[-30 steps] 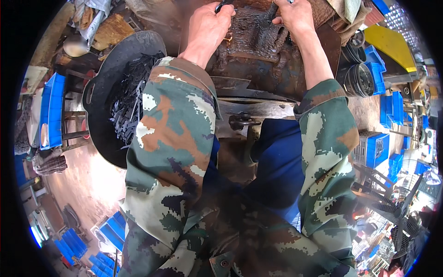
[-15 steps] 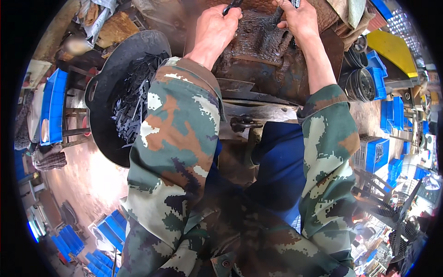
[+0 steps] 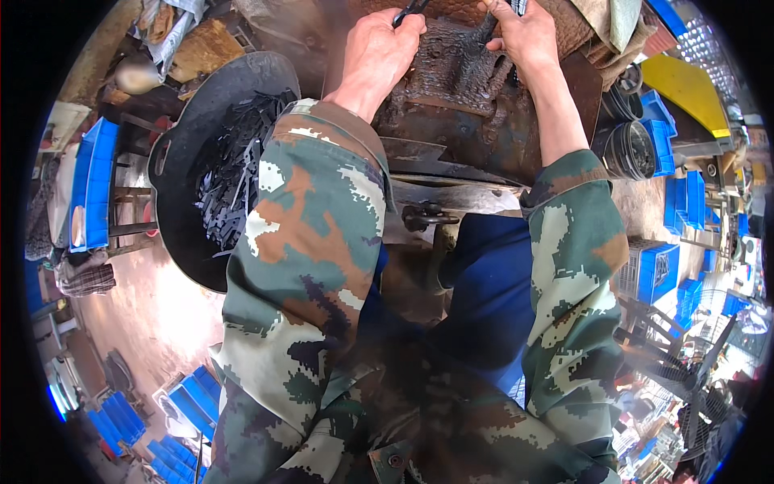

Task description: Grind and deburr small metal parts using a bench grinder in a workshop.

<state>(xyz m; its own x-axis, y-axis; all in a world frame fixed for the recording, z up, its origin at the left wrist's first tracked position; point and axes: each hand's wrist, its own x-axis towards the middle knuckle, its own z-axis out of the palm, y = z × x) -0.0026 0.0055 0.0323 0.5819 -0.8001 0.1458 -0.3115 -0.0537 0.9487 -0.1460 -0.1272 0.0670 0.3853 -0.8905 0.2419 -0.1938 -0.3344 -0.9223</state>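
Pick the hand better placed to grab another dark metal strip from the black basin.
Left, probably. The left hand is on the black basin side; the right hand would have to cross the rusty machine block.

Black basin [image 3: 173, 153] close left of forearm [image 3: 306, 210]

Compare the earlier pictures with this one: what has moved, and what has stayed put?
Both hands slid toward the top edge of the view, over the rusty metal block. The left hand and right hand each kept hold of a thin dark piece. The black basin of metal strips stayed where it was.

Dark strip [image 3: 409, 11] cut off, top edge
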